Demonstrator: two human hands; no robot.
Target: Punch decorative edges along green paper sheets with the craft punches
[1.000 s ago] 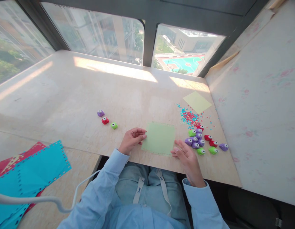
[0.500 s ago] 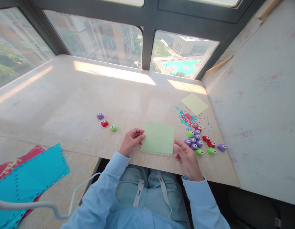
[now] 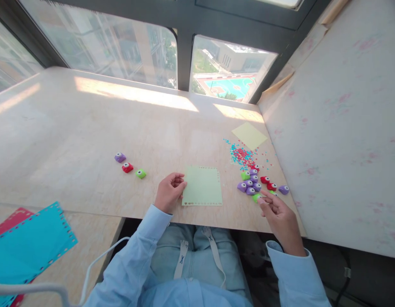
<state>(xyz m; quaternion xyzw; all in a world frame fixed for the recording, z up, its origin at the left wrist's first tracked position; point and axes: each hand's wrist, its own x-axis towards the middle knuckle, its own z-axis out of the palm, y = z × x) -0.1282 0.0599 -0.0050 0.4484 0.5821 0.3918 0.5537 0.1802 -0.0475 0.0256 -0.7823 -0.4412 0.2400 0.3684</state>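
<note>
A pale green square sheet [image 3: 203,186] lies on the table with small holes punched along its edges. My left hand [image 3: 170,191] pinches the sheet's left edge between thumb and fingers. My right hand [image 3: 278,214] is off the sheet, at the near side of a cluster of small purple, red and green punches [image 3: 249,183]. Its fingers are apart over a green punch [image 3: 257,198], and nothing shows in its grasp. Behind the cluster lies a scatter of red and blue paper bits [image 3: 242,156].
Three more punches, one of them red [image 3: 127,167], sit left of the sheet. A second pale sheet [image 3: 249,135] lies behind the paper bits. Blue punched sheets [image 3: 34,243] and a white cable [image 3: 88,273] are at the lower left. A patterned wall [image 3: 341,128] bounds the right side.
My right hand has let go of the sheet's right edge and moved right to the punches. My left hand stays at the left edge. The view has shifted to the right.
</note>
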